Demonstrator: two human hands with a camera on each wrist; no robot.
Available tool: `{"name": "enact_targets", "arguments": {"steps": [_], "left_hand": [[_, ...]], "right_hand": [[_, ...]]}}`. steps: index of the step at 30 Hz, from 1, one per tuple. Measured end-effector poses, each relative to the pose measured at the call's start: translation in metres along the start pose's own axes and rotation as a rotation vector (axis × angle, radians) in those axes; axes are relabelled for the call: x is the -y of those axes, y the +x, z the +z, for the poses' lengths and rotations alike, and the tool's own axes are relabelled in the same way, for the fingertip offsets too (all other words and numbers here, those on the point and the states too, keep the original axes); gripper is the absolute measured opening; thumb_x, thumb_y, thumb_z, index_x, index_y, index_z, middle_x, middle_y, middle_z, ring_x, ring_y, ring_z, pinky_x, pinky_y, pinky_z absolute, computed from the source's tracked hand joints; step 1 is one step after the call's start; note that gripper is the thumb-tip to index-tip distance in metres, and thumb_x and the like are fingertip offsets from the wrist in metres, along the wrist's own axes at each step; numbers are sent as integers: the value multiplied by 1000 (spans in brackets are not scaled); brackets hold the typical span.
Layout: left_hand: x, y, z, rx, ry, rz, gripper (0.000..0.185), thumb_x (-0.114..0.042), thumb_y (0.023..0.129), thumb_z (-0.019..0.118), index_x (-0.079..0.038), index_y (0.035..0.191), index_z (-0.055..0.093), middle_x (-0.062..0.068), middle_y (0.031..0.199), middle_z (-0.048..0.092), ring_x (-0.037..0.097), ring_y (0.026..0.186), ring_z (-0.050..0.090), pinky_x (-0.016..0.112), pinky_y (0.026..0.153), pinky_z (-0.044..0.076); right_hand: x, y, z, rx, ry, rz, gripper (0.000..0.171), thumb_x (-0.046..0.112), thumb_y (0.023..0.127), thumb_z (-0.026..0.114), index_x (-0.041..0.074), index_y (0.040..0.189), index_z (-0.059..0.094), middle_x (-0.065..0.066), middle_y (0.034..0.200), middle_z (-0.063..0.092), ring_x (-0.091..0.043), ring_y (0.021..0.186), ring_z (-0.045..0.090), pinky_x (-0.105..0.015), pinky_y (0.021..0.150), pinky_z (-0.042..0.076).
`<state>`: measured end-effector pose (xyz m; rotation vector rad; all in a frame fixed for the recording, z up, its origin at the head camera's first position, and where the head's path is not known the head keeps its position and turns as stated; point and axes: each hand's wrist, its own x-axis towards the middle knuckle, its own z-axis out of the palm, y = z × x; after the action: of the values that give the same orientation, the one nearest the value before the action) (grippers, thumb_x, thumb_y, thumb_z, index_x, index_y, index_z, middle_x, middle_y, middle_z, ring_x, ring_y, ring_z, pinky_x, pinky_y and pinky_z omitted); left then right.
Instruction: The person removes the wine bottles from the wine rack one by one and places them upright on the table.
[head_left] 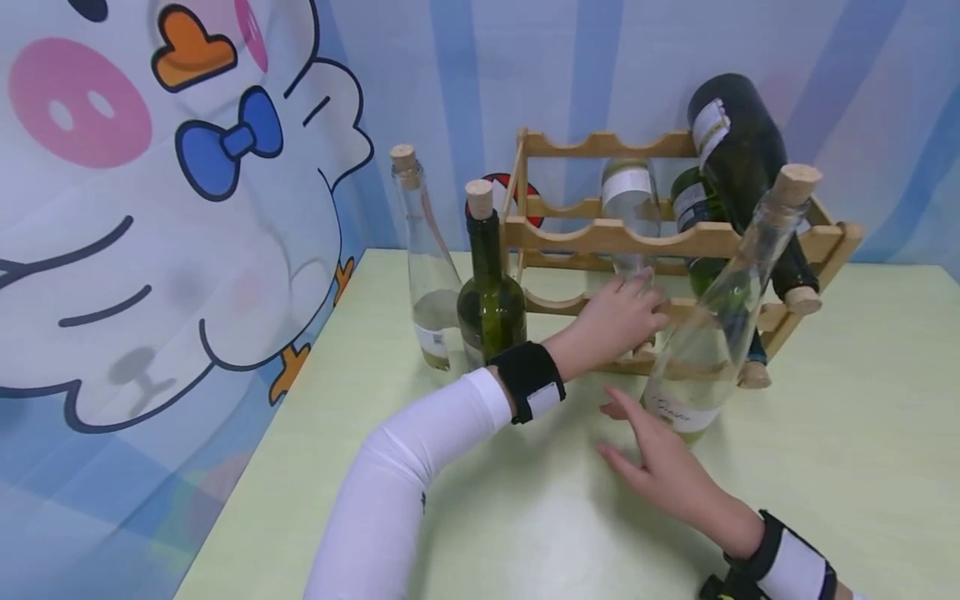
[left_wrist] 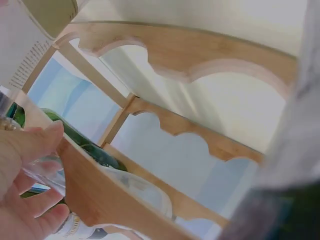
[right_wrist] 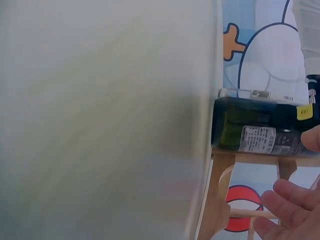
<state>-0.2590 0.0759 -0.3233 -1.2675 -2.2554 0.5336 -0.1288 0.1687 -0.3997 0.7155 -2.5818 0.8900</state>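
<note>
My left hand point(head_left: 621, 321) is at the front of the wooden wine rack point(head_left: 622, 237), its fingers curled round the neck of a clear bottle point(head_left: 628, 200) lying in the lower tier. In the left wrist view, that clear bottle point(left_wrist: 145, 192) shows behind a rail, with glass between thumb and fingers. My right hand point(head_left: 671, 467) hovers over the table with thumb and fingers apart, holding nothing. Just beyond it stands a corked clear bottle point(head_left: 693, 350) in front of the rack. The right wrist view shows the right hand's spread fingers point(right_wrist: 292, 205).
Left of the rack stand a corked clear bottle point(head_left: 431, 308) and a corked green bottle point(head_left: 491, 300). A dark bottle point(head_left: 738, 150) lies in the rack's upper right, above a green bottle point(head_left: 693, 204). A cartoon-printed backdrop point(head_left: 225, 275) borders the pale table point(head_left: 525, 517).
</note>
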Motion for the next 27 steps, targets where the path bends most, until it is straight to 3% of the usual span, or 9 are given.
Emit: {"name": "enact_targets", "arguments": {"steps": [7, 14, 17, 21, 24, 27], "left_hand": [[-4, -12, -5, -33, -12, 13, 29, -19, 94, 42, -36, 111, 57, -6, 128, 49, 24, 125, 38, 35, 94, 41], [-14, -45, -27, -69, -158, 23, 23, -20, 93, 44, -30, 108, 58, -6, 127, 50, 28, 127, 35, 39, 97, 38], [-20, -61, -41, -106, -193, 30, 20, -23, 92, 46, -29, 106, 59, -7, 125, 52, 30, 126, 37, 42, 98, 37], [-29, -83, -58, -219, -198, 44, 15, -26, 89, 52, -28, 100, 61, -8, 118, 55, 30, 120, 44, 43, 97, 38], [-35, -99, -71, -288, -234, 49, 11, -24, 86, 56, -27, 94, 62, -8, 113, 57, 29, 116, 49, 44, 95, 39], [-39, -115, -85, -299, -306, 46, 12, -22, 84, 58, -28, 93, 63, -8, 111, 57, 29, 116, 49, 46, 95, 39]], "right_hand": [[-6, 0, -2, -76, -13, -3, 68, 2, 73, 67, -3, 131, 32, -18, 115, 55, -29, 101, 54, -41, 76, 47], [-7, 0, -3, -120, -53, -37, 50, -2, 68, 68, -2, 112, 45, -16, 105, 53, -26, 94, 52, -40, 69, 47], [-8, -1, -4, -135, -30, -8, 54, -5, 67, 68, -1, 115, 42, -16, 105, 52, -26, 95, 51, -40, 70, 46], [-8, -1, -5, -163, 15, 12, 66, -6, 65, 70, -4, 123, 38, -17, 114, 50, -23, 102, 49, -17, 83, 40], [-7, -2, -4, -219, 24, 11, 66, -11, 63, 69, -6, 122, 40, -19, 113, 50, -10, 97, 48, -2, 80, 30], [-6, -2, -3, -290, 89, -7, 62, -16, 64, 64, -11, 119, 37, -23, 113, 49, 4, 100, 43, 0, 82, 30]]}}
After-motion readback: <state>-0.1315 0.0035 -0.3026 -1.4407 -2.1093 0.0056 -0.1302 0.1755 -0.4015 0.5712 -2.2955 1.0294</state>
